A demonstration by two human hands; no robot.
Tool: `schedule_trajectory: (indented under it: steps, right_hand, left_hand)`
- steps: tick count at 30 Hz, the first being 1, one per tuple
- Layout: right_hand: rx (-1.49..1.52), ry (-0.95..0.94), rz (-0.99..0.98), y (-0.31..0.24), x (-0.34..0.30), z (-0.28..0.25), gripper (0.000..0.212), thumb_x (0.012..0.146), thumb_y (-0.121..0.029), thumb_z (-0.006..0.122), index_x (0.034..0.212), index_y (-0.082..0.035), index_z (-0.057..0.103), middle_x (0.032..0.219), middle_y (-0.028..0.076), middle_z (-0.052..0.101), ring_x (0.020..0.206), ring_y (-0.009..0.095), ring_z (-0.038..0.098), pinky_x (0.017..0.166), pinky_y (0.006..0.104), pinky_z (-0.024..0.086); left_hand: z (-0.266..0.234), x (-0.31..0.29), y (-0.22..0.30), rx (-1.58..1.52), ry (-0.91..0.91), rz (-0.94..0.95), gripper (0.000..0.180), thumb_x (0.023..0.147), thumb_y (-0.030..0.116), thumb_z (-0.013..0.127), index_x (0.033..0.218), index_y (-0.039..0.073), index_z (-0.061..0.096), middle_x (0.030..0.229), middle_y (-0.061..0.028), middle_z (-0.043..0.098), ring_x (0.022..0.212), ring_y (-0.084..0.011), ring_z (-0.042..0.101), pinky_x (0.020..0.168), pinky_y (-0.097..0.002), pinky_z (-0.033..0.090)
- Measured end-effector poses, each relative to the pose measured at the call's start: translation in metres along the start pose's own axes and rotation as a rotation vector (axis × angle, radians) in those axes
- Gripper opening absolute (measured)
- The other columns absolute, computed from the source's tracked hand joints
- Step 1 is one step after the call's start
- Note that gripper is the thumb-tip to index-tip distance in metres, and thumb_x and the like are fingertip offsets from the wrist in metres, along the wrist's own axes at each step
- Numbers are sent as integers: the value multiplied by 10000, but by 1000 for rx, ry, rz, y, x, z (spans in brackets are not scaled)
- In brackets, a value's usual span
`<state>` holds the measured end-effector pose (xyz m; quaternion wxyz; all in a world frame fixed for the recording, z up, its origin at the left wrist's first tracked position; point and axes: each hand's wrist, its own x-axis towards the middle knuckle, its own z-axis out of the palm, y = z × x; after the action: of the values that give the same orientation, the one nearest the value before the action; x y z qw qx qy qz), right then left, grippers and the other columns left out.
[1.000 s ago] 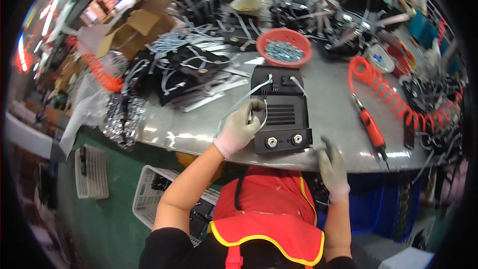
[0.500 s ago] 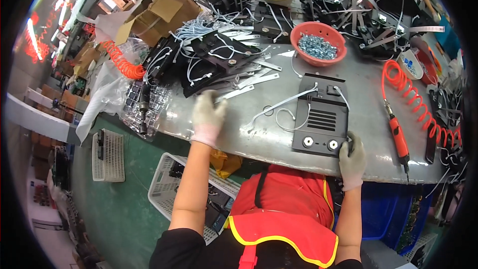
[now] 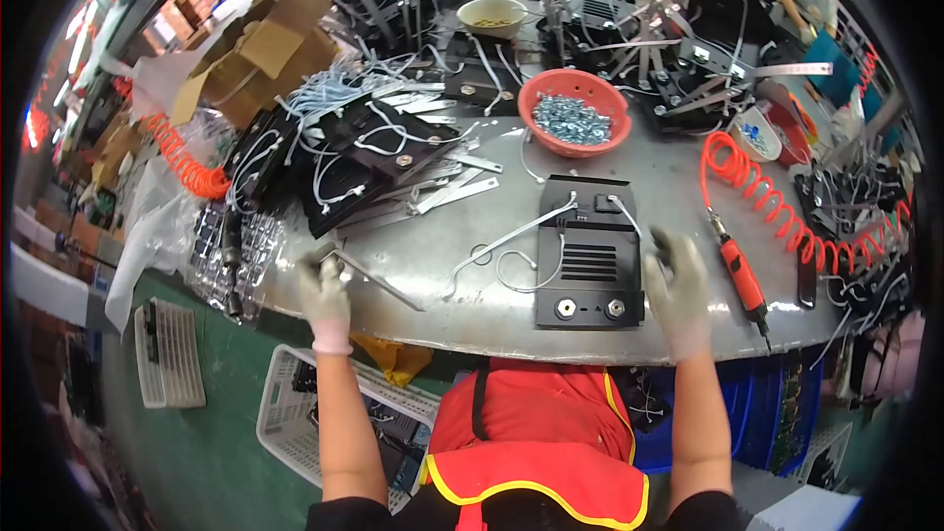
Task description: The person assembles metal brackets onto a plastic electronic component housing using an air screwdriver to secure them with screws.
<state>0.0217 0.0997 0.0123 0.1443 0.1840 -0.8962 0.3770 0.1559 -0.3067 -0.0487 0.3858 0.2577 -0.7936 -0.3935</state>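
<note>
My left hand (image 3: 326, 297), in a pale work glove, is closed on one end of a narrow metal strip (image 3: 382, 281), which slants over the table near its front edge. A black metal panel (image 3: 590, 285) lies flat in front of me, with slots across its middle, two round silver fittings near its front edge and white cables running off its left side. My right hand (image 3: 680, 290), gloved too, is just right of the panel with its fingers apart and nothing seen in them.
A red plastic bowl (image 3: 578, 140) of small metal parts stands behind the panel. Black panels (image 3: 393, 143) and loose metal strips (image 3: 452, 187) are heaped at left. A red power screwdriver (image 3: 741, 277) on a coiled hose lies at right, a dark driver (image 3: 231, 251) at far left. Other people work beyond.
My left hand has drawn a metal strip leftward and nearer from beside the pile. My right hand has come off the panel's front right corner. The whole view has shifted.
</note>
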Motion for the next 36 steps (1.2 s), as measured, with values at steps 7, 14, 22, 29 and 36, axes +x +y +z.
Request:
schedule_trajectory:
  steps: [7,14,22,29,36]
  right_hand:
    - [-303,-152,-317,17,183,83,290,797,-60,569,1065,-115,663,1054,137,644,967,312,625,834,415,491]
    - [-562,-572,79,21,220,118,271,828,-117,533,1055,-141,679,1052,135,669,993,299,641,865,410,499]
    - [356,17,-33,15,144,106,297,852,-149,619,1124,-29,629,1019,138,662,965,239,630,851,321,475]
    - [250,-348,-37,5,-21,48,256,855,-153,584,1084,-46,625,978,168,626,940,335,596,829,383,466]
    - [380,-339,47,-14,-37,14,272,846,-199,630,1075,-52,644,914,155,631,836,321,606,757,377,479]
  left_hand:
    - [24,-66,70,-345,-243,-255,146,914,91,522,1036,12,525,926,-51,566,804,-113,525,720,-257,458]
    - [38,-129,92,-674,-571,-648,142,895,58,575,1011,-11,532,863,-50,614,736,-73,552,665,-203,450]
    - [61,-111,97,-664,-824,-679,208,903,113,579,1056,-27,566,911,-58,637,785,-69,557,691,-206,449]
    - [82,-109,111,-642,-956,-686,257,882,60,580,1121,-35,565,760,25,548,612,-11,450,520,-169,347]
    - [96,-122,127,-509,-967,-591,512,816,33,620,1270,-45,397,889,-110,619,634,-100,580,547,-220,457]
